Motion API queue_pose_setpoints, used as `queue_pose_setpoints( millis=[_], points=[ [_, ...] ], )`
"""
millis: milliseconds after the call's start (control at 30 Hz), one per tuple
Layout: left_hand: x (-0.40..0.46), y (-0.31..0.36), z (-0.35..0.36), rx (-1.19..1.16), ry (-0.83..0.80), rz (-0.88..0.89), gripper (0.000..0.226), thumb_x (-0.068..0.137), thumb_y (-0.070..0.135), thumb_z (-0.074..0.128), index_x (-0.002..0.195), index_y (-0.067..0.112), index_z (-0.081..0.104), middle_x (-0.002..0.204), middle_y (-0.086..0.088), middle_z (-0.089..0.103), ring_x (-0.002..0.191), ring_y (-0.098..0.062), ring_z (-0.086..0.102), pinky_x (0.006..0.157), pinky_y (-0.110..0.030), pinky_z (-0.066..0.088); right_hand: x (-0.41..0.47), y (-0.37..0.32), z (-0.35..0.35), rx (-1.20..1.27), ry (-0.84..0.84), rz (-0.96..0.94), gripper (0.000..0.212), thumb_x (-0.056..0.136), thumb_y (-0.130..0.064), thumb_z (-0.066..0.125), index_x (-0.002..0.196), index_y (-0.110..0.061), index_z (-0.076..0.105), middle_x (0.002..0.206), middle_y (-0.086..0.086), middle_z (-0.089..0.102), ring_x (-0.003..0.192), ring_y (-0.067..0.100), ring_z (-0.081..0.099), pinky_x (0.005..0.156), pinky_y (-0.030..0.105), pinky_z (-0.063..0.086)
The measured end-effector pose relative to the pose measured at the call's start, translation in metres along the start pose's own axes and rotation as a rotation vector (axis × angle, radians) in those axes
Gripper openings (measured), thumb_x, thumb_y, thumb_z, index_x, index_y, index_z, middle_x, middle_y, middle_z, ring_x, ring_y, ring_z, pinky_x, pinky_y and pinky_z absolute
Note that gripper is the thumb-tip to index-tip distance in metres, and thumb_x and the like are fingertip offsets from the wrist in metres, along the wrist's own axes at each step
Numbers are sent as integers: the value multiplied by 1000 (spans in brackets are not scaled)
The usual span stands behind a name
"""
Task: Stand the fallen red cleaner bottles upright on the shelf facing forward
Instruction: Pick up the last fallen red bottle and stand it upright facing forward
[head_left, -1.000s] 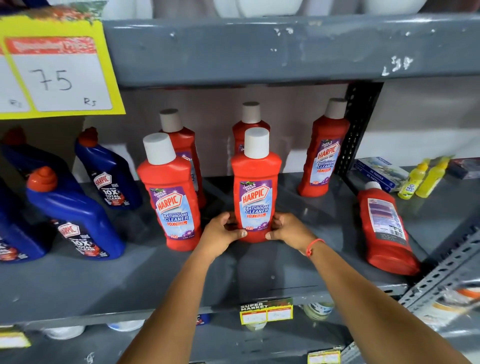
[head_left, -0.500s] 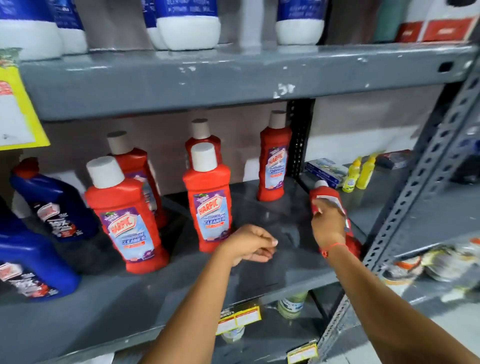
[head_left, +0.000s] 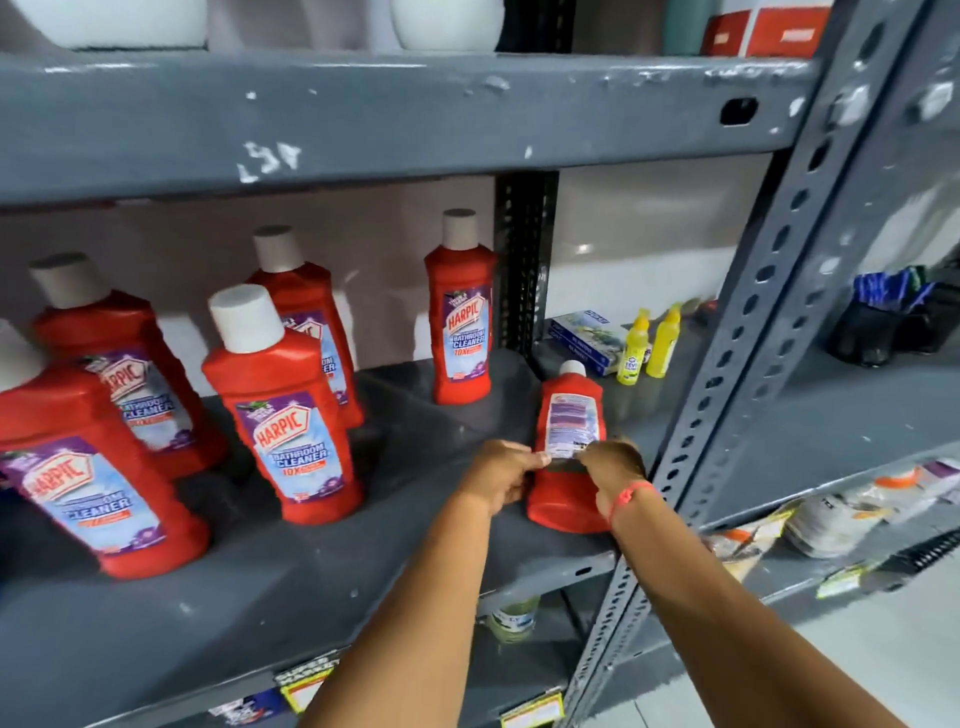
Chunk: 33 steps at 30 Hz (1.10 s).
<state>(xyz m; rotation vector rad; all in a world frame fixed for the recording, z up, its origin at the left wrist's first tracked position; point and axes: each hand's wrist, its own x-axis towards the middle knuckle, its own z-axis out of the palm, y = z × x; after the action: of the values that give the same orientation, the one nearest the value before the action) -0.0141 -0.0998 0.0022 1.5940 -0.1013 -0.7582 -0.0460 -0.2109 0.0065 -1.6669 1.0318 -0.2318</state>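
A fallen red cleaner bottle (head_left: 570, 415) lies on its front on the grey shelf (head_left: 322, 587), back label up, white cap pointing to the back. My left hand (head_left: 501, 475) grips its left side and my right hand (head_left: 613, 467), with a red wrist thread, grips its right side near the base. Several red cleaner bottles stand upright with labels forward: one in the middle (head_left: 283, 410), one at the back right (head_left: 460, 312), others at the left (head_left: 83, 467).
A perforated grey upright post (head_left: 727, 364) stands just right of the fallen bottle. Behind it sit two small yellow bottles (head_left: 649, 343) and a blue-white box (head_left: 587, 335). The upper shelf edge (head_left: 363, 119) overhangs. Packets lie on the lower right shelf.
The view has shifted right. My left hand left the middle upright bottle and joined my right hand on the fallen bottle, which both hands now hold.
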Motion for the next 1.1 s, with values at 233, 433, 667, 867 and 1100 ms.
queue_pose_setpoints(
  millis=[233, 433, 667, 867, 1100],
  points=[
    [-5, -5, -21, -41, 114, -1, 23, 82, 6, 59, 103, 10, 50, 66, 2, 54, 42, 2, 53, 37, -9, 42, -8, 7, 7, 242, -235, 72, 35, 74, 10, 58, 109, 7, 59, 119, 28, 61, 106, 38, 59, 96, 47, 47],
    [-20, -17, -38, -159, 195, 76, 17, 80, -1, 58, 72, 14, 56, 55, 6, 66, 51, -5, 60, 47, -14, 49, -23, 8, 16, 509, -460, 31, 45, 75, 18, 49, 117, 4, 54, 118, 28, 59, 103, 40, 58, 96, 53, 45],
    [-32, -12, -51, -138, 231, 220, 22, 76, -5, 60, 79, 17, 61, 80, -2, 63, 74, -15, 58, 67, -27, 45, -31, 17, 15, 673, -654, -74, 52, 76, 18, 48, 124, -1, 49, 114, 22, 59, 86, 26, 62, 80, 37, 50],
    [-35, -10, -50, -110, 210, 266, 25, 75, -9, 59, 79, 16, 59, 78, 0, 60, 71, -10, 58, 57, -15, 50, -32, 19, 15, 703, -604, -85, 58, 73, 19, 53, 126, -6, 48, 119, 19, 60, 96, 30, 61, 79, 40, 52],
    [-35, -4, -49, -68, 257, 401, 34, 73, -15, 57, 81, 18, 58, 80, 2, 62, 73, -7, 59, 54, -11, 50, -28, 12, 16, 595, -541, -322, 61, 69, 23, 57, 107, -24, 51, 102, 0, 62, 91, 12, 60, 72, 26, 50]
  ],
)
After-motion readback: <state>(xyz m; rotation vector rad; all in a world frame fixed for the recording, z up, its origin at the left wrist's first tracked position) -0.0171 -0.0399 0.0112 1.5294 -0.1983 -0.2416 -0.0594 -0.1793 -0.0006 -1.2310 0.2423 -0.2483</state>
